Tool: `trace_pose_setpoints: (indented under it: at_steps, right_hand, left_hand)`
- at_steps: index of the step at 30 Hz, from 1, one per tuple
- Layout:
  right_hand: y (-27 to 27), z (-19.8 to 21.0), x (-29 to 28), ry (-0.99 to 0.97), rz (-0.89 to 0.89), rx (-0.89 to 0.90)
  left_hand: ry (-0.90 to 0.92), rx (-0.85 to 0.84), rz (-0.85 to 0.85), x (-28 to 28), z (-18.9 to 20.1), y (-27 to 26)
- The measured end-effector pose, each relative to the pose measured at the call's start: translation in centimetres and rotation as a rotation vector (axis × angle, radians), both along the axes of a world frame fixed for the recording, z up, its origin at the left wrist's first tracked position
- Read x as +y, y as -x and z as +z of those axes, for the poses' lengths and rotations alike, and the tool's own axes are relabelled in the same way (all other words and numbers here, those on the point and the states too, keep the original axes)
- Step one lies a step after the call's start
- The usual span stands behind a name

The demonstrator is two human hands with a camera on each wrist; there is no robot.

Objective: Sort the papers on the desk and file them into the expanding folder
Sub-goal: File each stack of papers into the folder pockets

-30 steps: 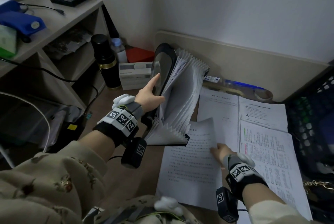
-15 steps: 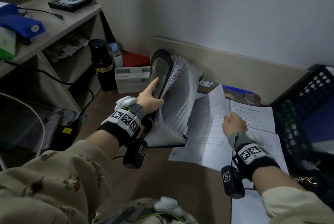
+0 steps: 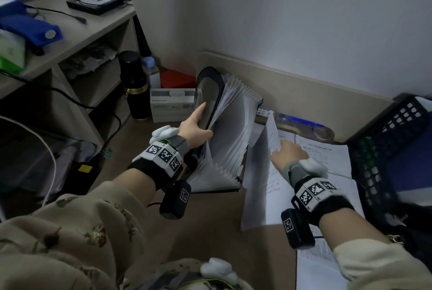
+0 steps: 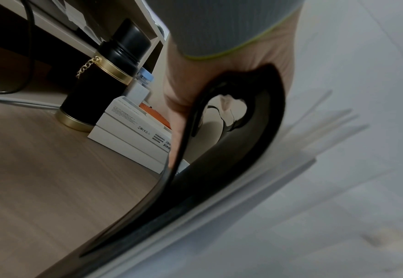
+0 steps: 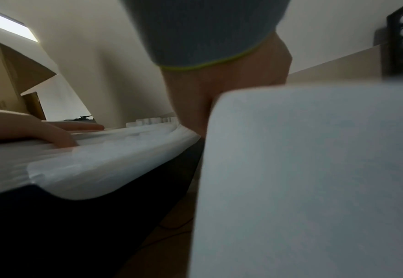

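I hold the expanding folder [image 3: 224,140] upright on the desk [image 3: 205,224] with my left hand [image 3: 196,129]. The thumb and palm grip the black front cover [image 4: 231,159] at its near edge, and the forefinger lies straight along the cover's outer face. The pockets fan open to the right of this hand, their white dividers spread towards the wall. In the left wrist view the cover curves down from the hand to the desk, and the dividers behind it are blurred.

My right hand [image 3: 288,152] pinches one sheet of paper [image 3: 259,186] at its right edge. The sheet stands lifted and nearly on edge, just to the left of this hand, between the hand and the folder's back cover. Its top corner reaches up past the fingers; its lower end hangs near the desk. I cannot tell whether the sheet touches the folder. In the right wrist view the sheet fills the right half of the picture, blurred, with the fanned pockets to its left.

More papers [image 3: 325,154] lie flat on the desk under and beyond my right hand, printed side up. A black crate [image 3: 385,149] stands to the right of that hand. Beyond my left hand stand a black flask [image 3: 134,86] and a white box [image 3: 171,105], side by side.
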State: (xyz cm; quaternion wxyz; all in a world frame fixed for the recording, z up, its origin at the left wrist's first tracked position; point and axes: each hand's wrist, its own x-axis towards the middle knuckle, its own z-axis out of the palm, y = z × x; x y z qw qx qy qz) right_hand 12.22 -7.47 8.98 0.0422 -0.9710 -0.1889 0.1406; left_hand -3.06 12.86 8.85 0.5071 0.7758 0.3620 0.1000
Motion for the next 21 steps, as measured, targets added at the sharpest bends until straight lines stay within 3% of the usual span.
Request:
trace_pose_setpoints:
  at_steps: [9, 21]
  right_hand:
    - [1.3, 0.9, 0.0, 0.170, 0.032, 0.241]
    - [1.9, 0.9, -0.9, 0.041, 0.051, 0.029]
  left_hand:
    - [0.023, -0.017, 0.003, -0.5, 0.4, 0.1]
    - [0.000, 0.013, -0.021, -1.6, 0.7, -0.1]
